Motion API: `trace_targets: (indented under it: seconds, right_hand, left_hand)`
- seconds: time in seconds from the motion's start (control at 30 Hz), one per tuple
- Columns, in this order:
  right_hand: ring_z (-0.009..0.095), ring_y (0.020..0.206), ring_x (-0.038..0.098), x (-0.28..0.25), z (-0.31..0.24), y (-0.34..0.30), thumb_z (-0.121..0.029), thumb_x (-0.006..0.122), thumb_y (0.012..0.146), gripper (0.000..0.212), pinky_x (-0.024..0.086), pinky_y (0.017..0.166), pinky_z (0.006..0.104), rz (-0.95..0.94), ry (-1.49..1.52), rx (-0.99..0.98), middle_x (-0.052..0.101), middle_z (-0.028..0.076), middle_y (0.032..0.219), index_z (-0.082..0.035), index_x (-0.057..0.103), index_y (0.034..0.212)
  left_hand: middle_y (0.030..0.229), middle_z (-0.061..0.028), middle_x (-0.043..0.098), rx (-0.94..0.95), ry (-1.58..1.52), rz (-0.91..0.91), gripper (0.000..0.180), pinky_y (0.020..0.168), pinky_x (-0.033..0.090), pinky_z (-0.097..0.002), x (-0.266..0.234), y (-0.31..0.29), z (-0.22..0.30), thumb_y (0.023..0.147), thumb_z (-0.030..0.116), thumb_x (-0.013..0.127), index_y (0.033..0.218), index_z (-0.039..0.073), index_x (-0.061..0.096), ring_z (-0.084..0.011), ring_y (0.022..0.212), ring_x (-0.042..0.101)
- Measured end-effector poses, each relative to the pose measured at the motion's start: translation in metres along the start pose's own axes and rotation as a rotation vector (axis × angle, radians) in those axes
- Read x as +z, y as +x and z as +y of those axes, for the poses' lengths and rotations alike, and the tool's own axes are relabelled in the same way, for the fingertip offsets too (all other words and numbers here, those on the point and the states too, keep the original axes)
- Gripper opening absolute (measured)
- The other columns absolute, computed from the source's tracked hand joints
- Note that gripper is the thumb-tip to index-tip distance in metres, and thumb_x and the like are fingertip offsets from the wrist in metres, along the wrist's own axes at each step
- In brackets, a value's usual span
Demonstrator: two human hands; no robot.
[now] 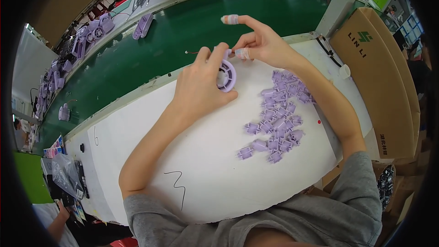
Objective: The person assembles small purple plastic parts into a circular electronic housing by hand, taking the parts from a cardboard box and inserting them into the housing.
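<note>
My left hand (pixel 201 84) grips a lilac plastic ring-shaped part (pixel 227 76) above the white worktop (pixel 215 169). My right hand (pixel 263 43) pinches something small at the ring's top edge, with the index finger stretched out and taped at the tip. A thin red wire (pixel 194 53) sticks out to the left from between the hands. A heap of several small lilac plastic pieces (pixel 279 114) lies on the worktop just right of my left hand.
A green conveyor belt (pixel 183 32) runs behind the worktop, carrying a lilac housing (pixel 143 25) and more lilac parts (pixel 68 64) at far left. A tall cardboard box (pixel 384 77) stands at right. Clear bags (pixel 66 174) lie at lower left beside another person's arm (pixel 57 226).
</note>
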State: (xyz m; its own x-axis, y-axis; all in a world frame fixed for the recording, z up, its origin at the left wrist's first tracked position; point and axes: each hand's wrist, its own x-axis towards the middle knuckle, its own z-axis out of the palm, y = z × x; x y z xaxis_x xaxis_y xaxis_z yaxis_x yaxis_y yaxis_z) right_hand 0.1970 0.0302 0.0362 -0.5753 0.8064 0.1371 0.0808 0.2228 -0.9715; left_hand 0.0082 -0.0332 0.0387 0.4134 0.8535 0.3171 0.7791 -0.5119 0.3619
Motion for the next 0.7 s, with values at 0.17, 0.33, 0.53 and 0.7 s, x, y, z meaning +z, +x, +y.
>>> trace_targets:
  seconds: [0.17, 0.33, 0.53, 0.7]
  right_hand:
    - [0.01, 0.077, 0.059, -0.003, -0.007, 0.003, 0.007, 0.056, 0.075, 0.054, 0.046, 0.076, 0.0274, 0.143, -0.403, -0.141, 0.061, 0.008, 0.101, -0.006, 0.04, 0.125]
    - [0.011, 0.079, 0.059, -0.023, 0.002, 0.006, 0.005, 0.057, 0.076, 0.048, 0.045, 0.077, 0.0275, 0.219, -0.477, -0.251, 0.062, 0.006, 0.101, -0.004, 0.042, 0.12]
    - [0.012, 0.088, 0.059, -0.035, 0.018, 0.013, 0.004, 0.054, 0.078, 0.031, 0.044, 0.08, 0.0267, 0.376, -0.364, -0.24, 0.059, 0.009, 0.107, -0.001, 0.049, 0.108]
    - [0.013, 0.084, 0.06, -0.025, 0.01, 0.006, -0.001, 0.054, 0.08, 0.024, 0.047, 0.075, 0.0266, 0.242, -0.316, -0.19, 0.062, 0.007, 0.093, -0.001, 0.055, 0.105]
  left_hand:
    - [0.089, -0.0145, 0.052, -0.022, -0.153, 0.033, 0.067, 0.065, 0.048, -0.0394, -0.003, 0.003, -0.008, 0.051, 0.017, 0.068, 0.113, 0.006, 0.044, -0.0324, 0.075, 0.058]
    - [0.089, -0.0139, 0.053, -0.023, -0.167, 0.035, 0.066, 0.067, 0.047, -0.0403, -0.006, 0.008, -0.008, 0.052, 0.019, 0.068, 0.113, 0.008, 0.045, -0.0328, 0.077, 0.057]
    - [0.098, -0.0128, 0.059, -0.167, 0.053, -0.008, 0.068, 0.075, 0.048, -0.0376, -0.023, 0.022, -0.041, 0.051, 0.029, 0.071, 0.113, 0.011, 0.048, -0.0299, 0.086, 0.059]
    - [0.103, -0.0159, 0.06, -0.379, 0.139, -0.078, 0.074, 0.08, 0.047, -0.0374, -0.038, 0.062, -0.105, 0.054, 0.04, 0.069, 0.117, 0.007, 0.048, -0.0311, 0.094, 0.058]
